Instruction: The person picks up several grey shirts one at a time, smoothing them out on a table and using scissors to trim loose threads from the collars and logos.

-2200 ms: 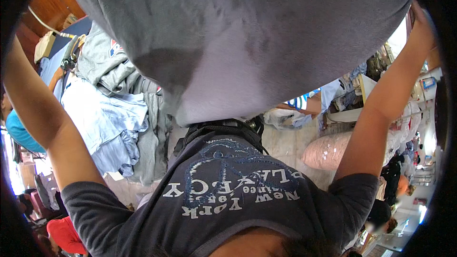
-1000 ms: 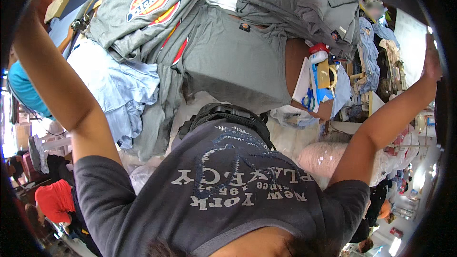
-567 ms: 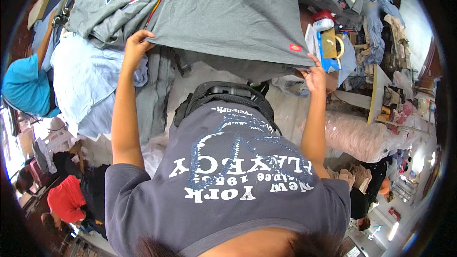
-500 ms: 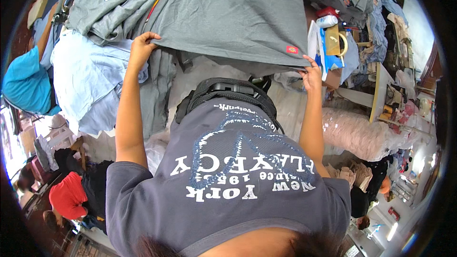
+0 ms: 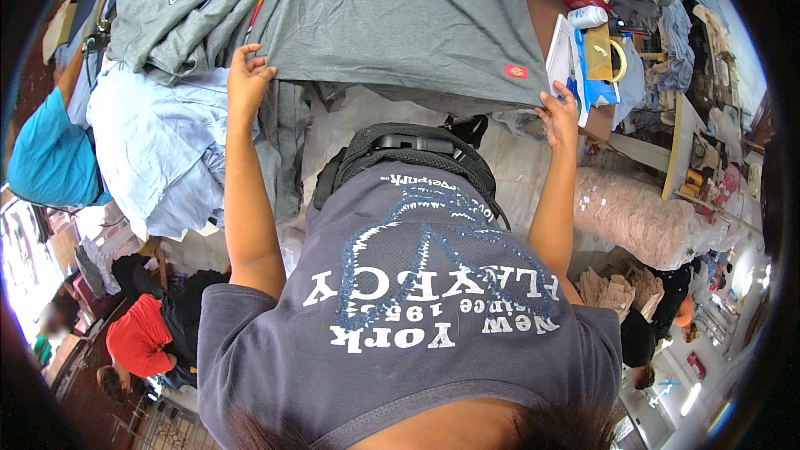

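Note:
A grey T-shirt (image 5: 400,25) lies spread across the far side in front of me, a small red label (image 5: 516,72) near its bottom right corner. My left hand (image 5: 250,83) is at the left end of the hem, its fingers apart with a gap between thumb and fingertips. Just off the right corner of the hem, my right hand (image 5: 558,115) has its fingers spread and grips nothing. Left of the shirt is a bunched grey garment (image 5: 187,25) with a large red, yellow and white print.
Light blue cloth (image 5: 158,142) is heaped at the left, beside a person in a blue top (image 5: 57,150). At the right are a tape roll (image 5: 618,60), a white bottle (image 5: 587,17) and papers. A plastic-wrapped pink bundle (image 5: 633,212) lies below them. Another person wears red (image 5: 140,335).
Both hands have let go of the hem; before, each pinched a corner. My right hand has moved slightly right and its fingers have spread. The shirt stays laid out.

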Demonstrator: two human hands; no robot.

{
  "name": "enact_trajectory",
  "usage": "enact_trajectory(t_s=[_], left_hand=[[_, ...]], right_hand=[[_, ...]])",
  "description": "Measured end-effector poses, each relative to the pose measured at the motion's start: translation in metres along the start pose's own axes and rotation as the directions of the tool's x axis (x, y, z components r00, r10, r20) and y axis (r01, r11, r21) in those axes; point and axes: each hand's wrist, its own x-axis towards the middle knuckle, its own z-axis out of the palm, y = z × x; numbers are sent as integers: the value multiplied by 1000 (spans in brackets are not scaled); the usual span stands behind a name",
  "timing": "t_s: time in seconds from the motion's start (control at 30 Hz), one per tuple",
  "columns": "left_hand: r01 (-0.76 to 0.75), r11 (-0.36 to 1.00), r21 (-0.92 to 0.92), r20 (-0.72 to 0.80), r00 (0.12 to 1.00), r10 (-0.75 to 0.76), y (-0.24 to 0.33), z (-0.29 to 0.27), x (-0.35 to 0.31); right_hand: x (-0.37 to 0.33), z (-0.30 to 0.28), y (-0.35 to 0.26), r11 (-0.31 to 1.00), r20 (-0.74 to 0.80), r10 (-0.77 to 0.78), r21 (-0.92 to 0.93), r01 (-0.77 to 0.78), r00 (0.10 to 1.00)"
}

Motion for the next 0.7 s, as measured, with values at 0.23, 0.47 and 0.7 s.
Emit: enact_trajectory(t_s=[0.23, 0.47, 0.7], left_hand=[[65, 899, -434, 132, 991, -8, -24, -19, 5], [64, 899, -434, 144, 990, -1, -22, -20, 1], [59, 901, -430, 163, 986, 14, -17, -17, 3]], right_hand=[[5, -11, 15, 984, 8, 20, 176, -21, 1000], [4, -12, 14, 980, 51, 28, 197, -37, 998], [-1, -16, 16, 972, 80, 14, 233, -32, 997]])
